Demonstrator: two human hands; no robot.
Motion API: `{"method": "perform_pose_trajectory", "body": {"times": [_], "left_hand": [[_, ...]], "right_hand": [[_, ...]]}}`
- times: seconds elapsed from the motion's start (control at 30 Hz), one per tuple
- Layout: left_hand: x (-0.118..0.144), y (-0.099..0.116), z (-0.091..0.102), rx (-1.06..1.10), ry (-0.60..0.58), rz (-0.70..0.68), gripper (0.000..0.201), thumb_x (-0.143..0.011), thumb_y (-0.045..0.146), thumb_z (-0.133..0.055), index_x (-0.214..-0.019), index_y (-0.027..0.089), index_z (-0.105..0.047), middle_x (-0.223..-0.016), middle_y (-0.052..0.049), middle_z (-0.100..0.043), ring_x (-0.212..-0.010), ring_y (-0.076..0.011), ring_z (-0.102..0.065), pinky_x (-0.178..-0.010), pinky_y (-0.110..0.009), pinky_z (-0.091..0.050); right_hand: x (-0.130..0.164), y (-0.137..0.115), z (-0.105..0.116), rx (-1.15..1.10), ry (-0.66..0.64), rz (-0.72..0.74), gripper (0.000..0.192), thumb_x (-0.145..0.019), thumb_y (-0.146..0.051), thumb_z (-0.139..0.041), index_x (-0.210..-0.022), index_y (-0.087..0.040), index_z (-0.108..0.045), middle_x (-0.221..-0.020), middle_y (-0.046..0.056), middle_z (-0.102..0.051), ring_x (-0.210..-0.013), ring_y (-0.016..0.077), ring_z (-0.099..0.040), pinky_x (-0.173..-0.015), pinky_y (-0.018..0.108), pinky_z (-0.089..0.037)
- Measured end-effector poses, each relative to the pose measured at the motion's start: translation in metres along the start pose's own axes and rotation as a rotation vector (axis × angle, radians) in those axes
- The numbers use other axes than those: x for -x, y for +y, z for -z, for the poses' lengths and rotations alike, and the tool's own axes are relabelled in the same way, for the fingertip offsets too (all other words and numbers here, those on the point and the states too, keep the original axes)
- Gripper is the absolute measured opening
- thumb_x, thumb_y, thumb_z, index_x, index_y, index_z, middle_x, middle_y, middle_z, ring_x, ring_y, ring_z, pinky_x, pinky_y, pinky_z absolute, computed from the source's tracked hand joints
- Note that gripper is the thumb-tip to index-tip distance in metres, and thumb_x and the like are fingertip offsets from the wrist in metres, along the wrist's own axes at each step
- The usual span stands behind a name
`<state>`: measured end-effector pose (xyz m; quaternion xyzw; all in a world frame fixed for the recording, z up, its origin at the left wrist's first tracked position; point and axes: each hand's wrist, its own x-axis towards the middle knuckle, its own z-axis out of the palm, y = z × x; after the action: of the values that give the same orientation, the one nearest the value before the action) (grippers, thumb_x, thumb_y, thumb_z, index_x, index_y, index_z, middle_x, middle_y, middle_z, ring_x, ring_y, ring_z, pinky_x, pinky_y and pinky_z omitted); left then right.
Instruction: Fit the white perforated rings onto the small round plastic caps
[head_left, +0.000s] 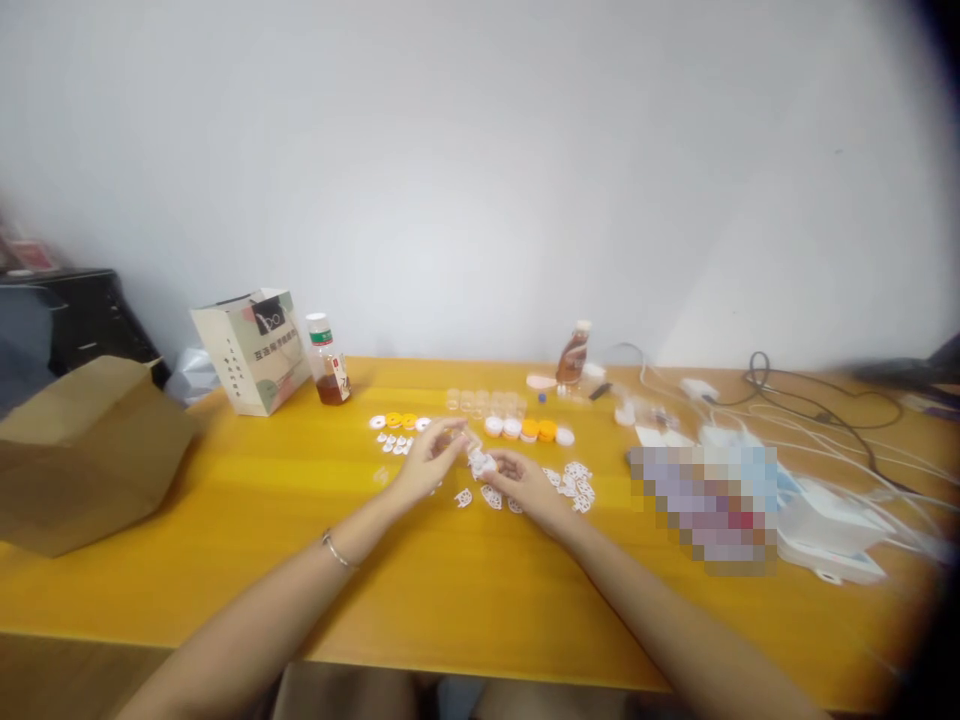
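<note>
Sticker-fitting step, we judge: left hand clamps a small clear jar; right hand pinches a white sticker; next, careful alignment.

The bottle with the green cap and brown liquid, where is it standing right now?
In the head view the bottle stands upright at the table's far left, just right of the printed paper bag and left of the row of small caps.

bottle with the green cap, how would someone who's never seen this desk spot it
Start at the yellow table and look to its far left, by the wall. Beside the printed paper bag stands the small clear bottle, on the bag's right. Unlike the brown bottle further right, it holds amber liquid under a green-banded white cap.
</note>
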<state>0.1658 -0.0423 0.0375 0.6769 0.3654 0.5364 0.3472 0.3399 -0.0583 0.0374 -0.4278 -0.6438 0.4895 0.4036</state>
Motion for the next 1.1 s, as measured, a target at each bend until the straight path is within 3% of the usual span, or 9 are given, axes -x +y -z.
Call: {"method": "perform_pose_trajectory", "body": {"times": [0.2, 0.47, 0.73, 1.1], "left_hand": [[0.004, -0.003, -0.003, 0.079, -0.051, 0.004, 0.029, -0.082, 0.031, -0.047, -0.108, 0.018, -0.049, -0.101, -0.007, -0.055, -0.091, -0.0161, -0.055, -0.083, -0.031, -0.045], [0.010, -0.008, -0.011, 0.129, -0.022, -0.029, 0.030, -0.081, 0.031, -0.050, -0.107, 0.018, -0.046, -0.094, -0.006, -0.056, -0.087, -0.0156, -0.056, -0.081, -0.031, -0.045], [0.013, -0.007, -0.014, 0.135, 0.002, 0.006, 0.032, -0.077, 0.032, -0.055, -0.105, 0.018, -0.048, -0.096, -0.006, -0.056, -0.088, -0.0158, -0.057, -0.083, -0.030, -0.045], [0.013, -0.012, -0.015, 0.197, 0.019, 0.009, 0.030, -0.076, 0.029, -0.056, -0.103, 0.018, -0.049, -0.098, -0.006, -0.055, -0.087, -0.0157, -0.056, -0.080, -0.029, -0.044]], "right_hand": [[-0.003, 0.002, 0.001, 0.020, -0.039, 0.003, 0.032, -0.066, -0.037, -0.063, -0.092, -0.019, -0.060, -0.082, 0.002, -0.066, -0.073, 0.0172, -0.060, -0.070, 0.031, -0.045], [0.000, -0.003, 0.000, 0.054, -0.042, 0.002, 0.029, -0.067, -0.035, -0.061, -0.091, -0.020, -0.061, -0.072, 0.000, -0.064, -0.063, 0.0142, -0.057, -0.061, 0.027, -0.043], [0.000, -0.004, 0.001, -0.023, -0.056, -0.001, 0.032, -0.068, -0.036, -0.062, -0.094, -0.018, -0.061, -0.089, 0.005, -0.066, -0.080, 0.0183, -0.061, -0.077, 0.033, -0.044], [-0.001, 0.002, 0.003, -0.041, -0.042, 0.011, 0.034, -0.069, -0.039, -0.060, -0.095, -0.017, -0.060, -0.084, 0.005, -0.066, -0.077, 0.0180, -0.061, -0.070, 0.031, -0.046]]}}
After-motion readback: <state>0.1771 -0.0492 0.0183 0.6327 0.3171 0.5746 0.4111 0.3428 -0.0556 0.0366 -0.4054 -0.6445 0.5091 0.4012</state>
